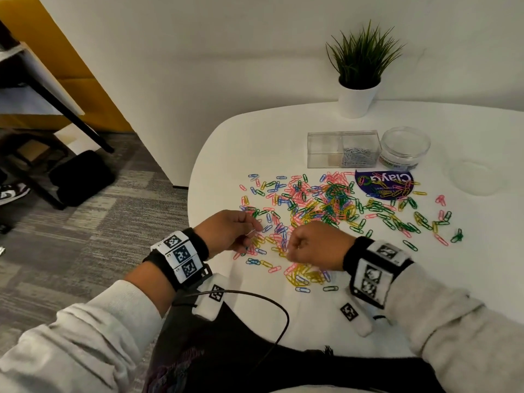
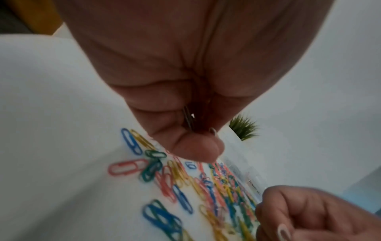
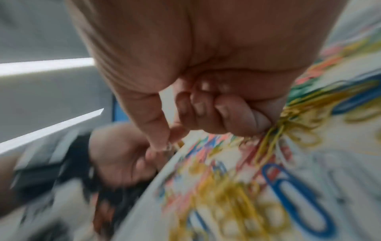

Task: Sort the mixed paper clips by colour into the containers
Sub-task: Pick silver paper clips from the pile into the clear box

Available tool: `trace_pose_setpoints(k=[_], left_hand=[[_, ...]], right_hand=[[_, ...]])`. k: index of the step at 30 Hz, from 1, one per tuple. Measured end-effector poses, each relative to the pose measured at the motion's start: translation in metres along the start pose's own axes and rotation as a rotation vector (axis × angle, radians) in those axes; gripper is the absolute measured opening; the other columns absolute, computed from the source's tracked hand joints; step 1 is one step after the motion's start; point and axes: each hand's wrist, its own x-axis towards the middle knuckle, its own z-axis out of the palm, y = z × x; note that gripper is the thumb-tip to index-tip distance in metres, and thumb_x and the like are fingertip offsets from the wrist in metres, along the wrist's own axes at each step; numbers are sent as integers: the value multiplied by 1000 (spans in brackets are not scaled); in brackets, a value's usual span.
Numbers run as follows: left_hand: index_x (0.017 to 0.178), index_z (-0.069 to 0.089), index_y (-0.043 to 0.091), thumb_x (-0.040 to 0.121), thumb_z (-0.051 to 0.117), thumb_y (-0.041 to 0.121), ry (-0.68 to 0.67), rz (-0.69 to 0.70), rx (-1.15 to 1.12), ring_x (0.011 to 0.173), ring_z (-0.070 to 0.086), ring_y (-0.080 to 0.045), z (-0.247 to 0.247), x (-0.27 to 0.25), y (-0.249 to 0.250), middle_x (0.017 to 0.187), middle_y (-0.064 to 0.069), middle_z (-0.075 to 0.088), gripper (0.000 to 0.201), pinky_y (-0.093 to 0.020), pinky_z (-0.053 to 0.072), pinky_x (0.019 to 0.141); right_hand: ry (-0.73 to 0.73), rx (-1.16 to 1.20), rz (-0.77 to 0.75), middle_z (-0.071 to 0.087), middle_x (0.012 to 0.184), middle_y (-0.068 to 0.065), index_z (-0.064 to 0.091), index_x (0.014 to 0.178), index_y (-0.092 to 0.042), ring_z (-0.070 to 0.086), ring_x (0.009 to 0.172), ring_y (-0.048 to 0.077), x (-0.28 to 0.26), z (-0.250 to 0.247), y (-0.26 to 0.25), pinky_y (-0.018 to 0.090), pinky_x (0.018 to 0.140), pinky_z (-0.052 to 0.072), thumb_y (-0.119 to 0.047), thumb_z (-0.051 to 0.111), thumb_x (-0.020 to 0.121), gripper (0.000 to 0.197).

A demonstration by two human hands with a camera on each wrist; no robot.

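Note:
Mixed pink, yellow, green and blue paper clips [image 1: 326, 205] lie scattered over the white table [image 1: 283, 131]. My left hand [image 1: 255, 231] hovers at the pile's near left edge. In the left wrist view its thumb and fingers pinch a few pale grey clips [image 2: 188, 119]. My right hand [image 1: 292, 251] is curled into a fist over the near clips. In the blurred right wrist view its thumb and forefinger meet on a small pale clip [image 3: 170, 145]. A clear two-compartment box [image 1: 323, 148] stands at the back, with white clips [image 1: 355, 157] in its right half.
A round clear jar [image 1: 405, 147] stands right of the box, with a clear lid [image 1: 476, 177] further right. A purple sticker [image 1: 382, 184] lies under some clips. A potted plant [image 1: 358, 75] is at the back. The table's rounded edge runs close on the left.

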Motion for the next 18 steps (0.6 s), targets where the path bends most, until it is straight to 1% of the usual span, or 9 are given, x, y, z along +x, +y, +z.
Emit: trace_pose_setpoints(k=[2, 4, 6, 8, 10, 13, 14, 16, 18], left_hand=[[94, 63, 4, 99, 45, 5, -17, -67, -243, 56, 54, -17, 4, 0, 2, 74, -9, 57, 20, -24, 48, 48], [89, 61, 5, 96, 43, 9, -7, -114, -433, 54, 51, -17, 10, 1, 7, 73, -9, 56, 20, -24, 42, 43], [85, 61, 7, 95, 40, 10, -7, -124, -495, 53, 48, -16, 15, 4, 17, 72, -8, 56, 23, -23, 38, 41], [86, 60, 9, 93, 38, 7, -15, -106, -484, 55, 47, -15, 20, 9, 32, 73, -7, 57, 23, -23, 36, 43], [90, 61, 9, 89, 36, -1, 6, -66, -380, 56, 46, -14, 25, 18, 49, 75, -6, 58, 27, -23, 34, 45], [93, 63, 5, 86, 30, -10, 48, 27, -126, 55, 46, -12, 38, 41, 82, 73, -6, 60, 37, -23, 34, 46], [94, 64, 4, 86, 29, -12, 46, 56, -50, 54, 47, -12, 43, 51, 95, 73, -6, 62, 39, -22, 35, 46], [97, 64, 3, 89, 28, -14, 40, 111, 65, 55, 50, -13, 54, 73, 121, 76, -9, 63, 40, -21, 38, 46], [97, 60, 2, 91, 27, -14, 37, 165, 87, 55, 52, -14, 63, 93, 147, 78, -13, 62, 38, -21, 39, 46]], right_hand=[[75, 405, 83, 59, 70, -2, 61, 81, -15, 50, 56, 11, -9, -19, 16, 26, 54, 39, -16, 60, 93, 13], [176, 804, 143, 57, 70, 9, 54, 80, -12, 45, 53, 16, -16, -43, 33, 27, 49, 33, -4, 49, 94, 17], [344, 926, 177, 61, 70, 11, 52, 84, -13, 46, 50, 16, -19, -73, 48, 26, 46, 32, 3, 47, 93, 19], [517, 864, 190, 62, 71, 12, 53, 90, -11, 48, 50, 16, -18, -105, 57, 25, 44, 34, 7, 46, 92, 20], [642, 708, 200, 63, 75, 13, 57, 96, -7, 50, 52, 16, -11, -138, 62, 25, 45, 37, 7, 46, 91, 18], [720, 454, 190, 64, 82, 13, 61, 89, -9, 55, 60, 17, 14, -178, 64, 24, 49, 43, 5, 43, 89, 22], [716, 363, 175, 65, 87, 13, 61, 88, -11, 59, 66, 20, 24, -186, 64, 27, 53, 47, 3, 43, 88, 23], [634, 119, 176, 67, 102, 13, 64, 97, -12, 64, 90, 27, 41, -198, 62, 34, 75, 53, -3, 46, 90, 21], [494, -156, 216, 62, 124, 10, 63, 115, -13, 58, 113, 27, 48, -200, 61, 31, 93, 45, -10, 48, 94, 25]])
